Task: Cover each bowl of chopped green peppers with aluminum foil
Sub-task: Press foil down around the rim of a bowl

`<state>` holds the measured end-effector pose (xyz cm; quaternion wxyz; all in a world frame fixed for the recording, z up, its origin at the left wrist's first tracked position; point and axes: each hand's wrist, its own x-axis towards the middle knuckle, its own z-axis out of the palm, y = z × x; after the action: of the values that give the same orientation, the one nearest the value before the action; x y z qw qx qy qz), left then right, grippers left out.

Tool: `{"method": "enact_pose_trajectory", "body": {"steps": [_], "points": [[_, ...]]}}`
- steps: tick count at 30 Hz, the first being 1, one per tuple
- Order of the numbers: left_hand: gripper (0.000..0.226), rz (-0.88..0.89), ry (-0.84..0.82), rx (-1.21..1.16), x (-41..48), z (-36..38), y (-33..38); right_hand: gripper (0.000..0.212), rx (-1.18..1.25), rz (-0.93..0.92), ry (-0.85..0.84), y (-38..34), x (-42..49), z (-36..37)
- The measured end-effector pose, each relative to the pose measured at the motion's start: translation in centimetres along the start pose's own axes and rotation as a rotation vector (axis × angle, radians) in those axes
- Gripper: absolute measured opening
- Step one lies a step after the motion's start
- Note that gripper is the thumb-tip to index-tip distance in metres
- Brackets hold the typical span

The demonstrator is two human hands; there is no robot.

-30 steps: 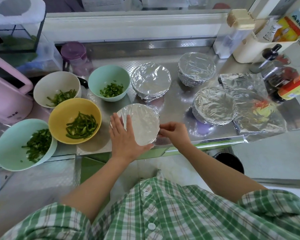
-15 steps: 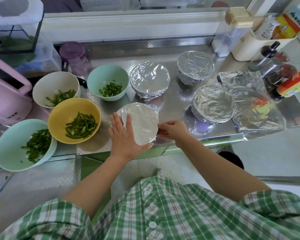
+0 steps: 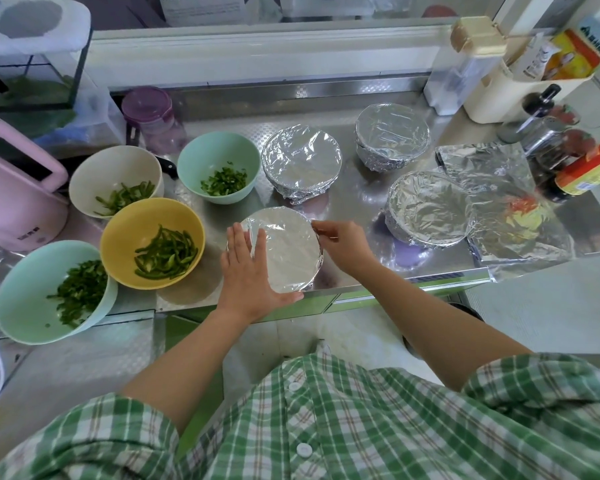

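Head: foiled bowl (image 3: 286, 252) between grips (image 3: 248, 268) (image 3: 347, 242)

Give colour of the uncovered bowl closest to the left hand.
Yellow bowl, best seen in the head view.

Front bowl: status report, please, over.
Left hand flat on front foiled bowl. Right hand pinching its rim foil. Four pepper bowls uncovered. Nothing blocking.

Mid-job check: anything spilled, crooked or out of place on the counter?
No spill or tear shows. The near bowl, with the left hand flat on its foil and the right hand pinching its rim, sits right at the front edge of the counter. A corner of the foil sheets overhangs that edge at the right.
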<state>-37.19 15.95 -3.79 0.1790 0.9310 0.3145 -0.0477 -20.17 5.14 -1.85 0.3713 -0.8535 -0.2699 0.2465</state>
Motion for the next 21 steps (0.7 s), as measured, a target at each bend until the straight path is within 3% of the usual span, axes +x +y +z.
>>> {"method": "enact_pose_trajectory", "body": {"steps": [5,9,16,21], "points": [[0.143,0.022,-0.012,0.004,0.1,0.0,-0.1,0.043,0.159,0.099,0.028,1.2,0.0,0.2],[0.142,0.037,-0.026,0.022,0.1,-0.1,-0.2,0.039,0.324,0.203,0.031,2.0,-0.1,0.5],[0.143,0.068,-0.045,0.019,0.3,-0.2,-0.6,0.018,0.421,0.343,-0.018,2.7,-0.6,0.0],[0.143,0.081,-0.054,0.012,0.3,-0.3,-0.6,0.023,0.379,0.417,0.083,2.2,-0.7,0.5]]}}
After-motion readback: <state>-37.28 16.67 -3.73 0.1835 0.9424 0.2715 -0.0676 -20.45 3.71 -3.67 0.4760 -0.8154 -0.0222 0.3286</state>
